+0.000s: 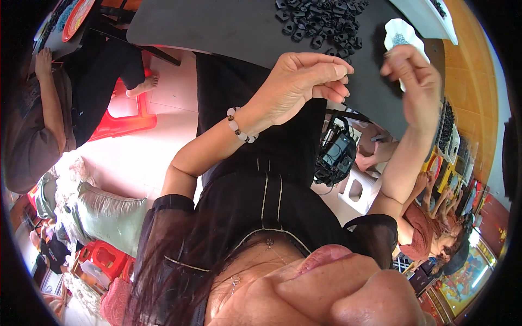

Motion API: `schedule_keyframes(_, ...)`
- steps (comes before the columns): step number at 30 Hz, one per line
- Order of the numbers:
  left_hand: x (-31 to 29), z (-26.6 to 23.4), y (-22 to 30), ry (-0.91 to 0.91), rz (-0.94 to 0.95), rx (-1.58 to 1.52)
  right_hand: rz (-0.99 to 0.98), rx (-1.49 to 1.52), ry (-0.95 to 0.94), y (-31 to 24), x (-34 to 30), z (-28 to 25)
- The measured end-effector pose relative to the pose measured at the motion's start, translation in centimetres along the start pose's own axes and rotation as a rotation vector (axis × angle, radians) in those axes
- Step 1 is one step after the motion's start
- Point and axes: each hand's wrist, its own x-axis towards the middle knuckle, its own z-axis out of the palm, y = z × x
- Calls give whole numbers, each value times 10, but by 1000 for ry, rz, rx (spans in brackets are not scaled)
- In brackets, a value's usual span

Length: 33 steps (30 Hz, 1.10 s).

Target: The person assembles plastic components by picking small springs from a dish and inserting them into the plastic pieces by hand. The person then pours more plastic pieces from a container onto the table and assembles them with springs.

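So our left hand [296, 81] pinches what looks like a tiny black piece at its fingertips, right hand [413, 81] half-curled beside the white dish [399, 33], the pile of small black parts [321, 22] just beyond — light, stiff, easy to fumble, so we'd grip by the edges.

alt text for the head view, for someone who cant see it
A person's two bare hands are raised over the edge of a dark table: the left hand, with a bead bracelet at the wrist, is curled with fingertips pinched together, and the right hand hovers beside a small white dish. A heap of small black parts lies on the table.
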Motion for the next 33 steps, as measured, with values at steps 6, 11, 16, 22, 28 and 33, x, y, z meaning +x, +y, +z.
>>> schedule_keyframes(6, 0, -1, 1, -42, -16, -86, 8, -813, 337, 31, 21, -56)
schedule_keyframes(11, -12, -3, 5, -25, 34, 48, -106, -627, 241, 18, 18, -4)
schedule_keyframes(16, -27, -14, 7, 41, 82, 192, -39, -671, 126, 27, 25, 12)
schedule_keyframes(22, -44, -21, 10, 159, 81, 260, -51, -743, 121, 36, 30, 15)
schedule_keyframes(28, -50, -19, 13, 167, 76, 259, -153, -843, 139, 32, 57, 10)
schedule_keyframes(33, -51, -14, 15, 148, 105, 262, -184, -899, 152, 61, 105, -12)
